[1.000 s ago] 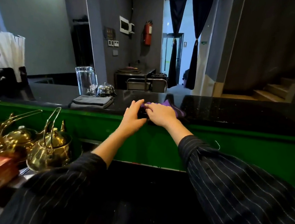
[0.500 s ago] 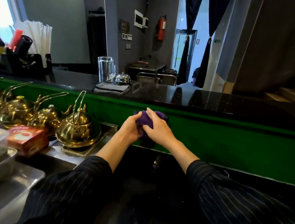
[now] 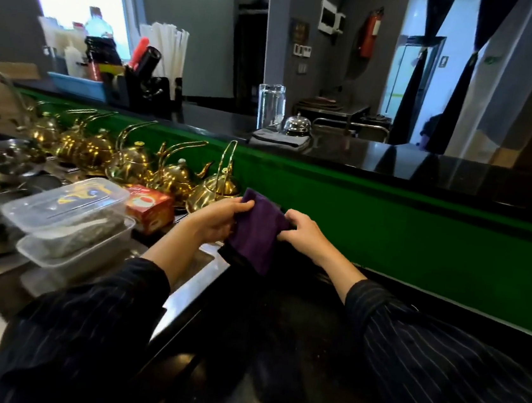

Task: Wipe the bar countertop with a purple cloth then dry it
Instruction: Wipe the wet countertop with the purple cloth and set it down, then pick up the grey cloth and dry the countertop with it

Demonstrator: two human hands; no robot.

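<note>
The purple cloth (image 3: pixel 256 230) hangs stretched between both my hands, below the level of the bar top and in front of its green face. My left hand (image 3: pixel 218 219) pinches the cloth's upper left edge. My right hand (image 3: pixel 304 234) grips its right edge. The black glossy bar countertop (image 3: pixel 427 168) runs across the view above and behind my hands. A folded grey cloth (image 3: pixel 280 138) lies on the countertop next to a glass jar (image 3: pixel 270 105) and a metal bell (image 3: pixel 296 125).
A row of gold teapots (image 3: pixel 174 176) lines the lower work surface at left, with a red box (image 3: pixel 149 208) and stacked clear plastic containers (image 3: pixel 70 222) in front. A holder with straws and bottles (image 3: pixel 134 67) stands on the bar at far left.
My hands lifted the purple cloth off the countertop, brought it down in front of the green face, and spread it open between them. My view turned to the left.
</note>
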